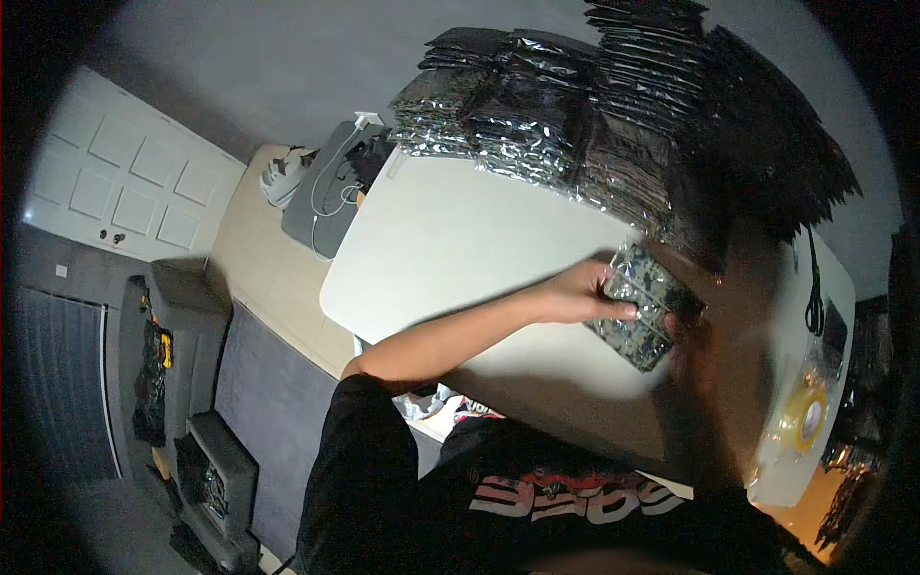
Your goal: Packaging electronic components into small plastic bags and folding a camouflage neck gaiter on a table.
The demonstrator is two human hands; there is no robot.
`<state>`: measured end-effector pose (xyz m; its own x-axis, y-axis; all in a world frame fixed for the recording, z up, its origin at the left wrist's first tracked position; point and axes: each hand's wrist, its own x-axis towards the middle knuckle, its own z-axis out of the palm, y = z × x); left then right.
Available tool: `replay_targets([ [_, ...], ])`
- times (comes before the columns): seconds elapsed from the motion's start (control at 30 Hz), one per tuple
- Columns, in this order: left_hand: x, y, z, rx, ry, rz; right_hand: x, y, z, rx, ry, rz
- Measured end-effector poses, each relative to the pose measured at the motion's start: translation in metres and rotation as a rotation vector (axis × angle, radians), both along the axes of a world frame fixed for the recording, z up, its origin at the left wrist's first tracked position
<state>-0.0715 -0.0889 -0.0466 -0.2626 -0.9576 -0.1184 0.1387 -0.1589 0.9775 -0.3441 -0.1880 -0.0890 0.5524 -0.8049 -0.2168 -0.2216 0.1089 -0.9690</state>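
Note:
Between my two hands is a camouflage-patterned packet in clear, shiny plastic (640, 338), tilted above the white table (460, 230). The thumb of my left hand (578, 291) presses on its face, with the fingers behind its left edge. My right hand (686, 334) is in deep shadow at the packet's right edge; a fingertip touches it, and most of that hand is hard to make out. Just beyond the packet, piles of flat plastic-wrapped packets (532, 136) line the table's far side.
Taller stacks of dark packets (762, 122) rise at the back right. On the table's right end lie black-handled scissors (814, 309), a dark flat object (834, 330) and a roll of clear tape (811, 420). A grey sofa (183, 309) stands left, beyond a grey rug (280, 417).

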Motion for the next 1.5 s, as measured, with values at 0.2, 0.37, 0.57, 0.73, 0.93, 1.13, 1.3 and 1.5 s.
replay_targets([
  [0.2,0.008,-0.005,0.005,0.006,-0.046,0.067,0.016,0.01,0.014,0.263,-0.402,-0.169],
  [0.37,0.007,-0.003,-0.011,-0.017,-0.001,0.061,0.022,0.018,0.036,0.244,-0.282,-0.126],
  [0.57,0.003,-0.004,-0.004,-0.209,-0.06,0.229,-0.012,-0.003,-0.021,0.195,-0.116,-0.18],
  [0.73,0.048,0.005,0.026,-0.163,-0.231,0.272,0.001,-0.011,0.0,0.298,-0.31,0.129],
  [0.93,0.106,0.001,0.125,-0.174,-0.2,0.643,0.016,0.002,0.03,0.273,-0.209,0.157],
  [1.13,0.18,-0.059,0.152,-0.148,-0.603,0.791,0.02,0.012,0.052,0.163,-0.124,0.164],
  [1.3,0.236,-0.081,0.133,-0.224,-1.3,0.604,0.017,0.01,0.049,0.167,-0.196,0.231],
  [1.5,0.197,-0.082,0.144,-0.092,-1.852,0.661,0.015,0.016,0.047,0.098,-0.222,0.264],
])
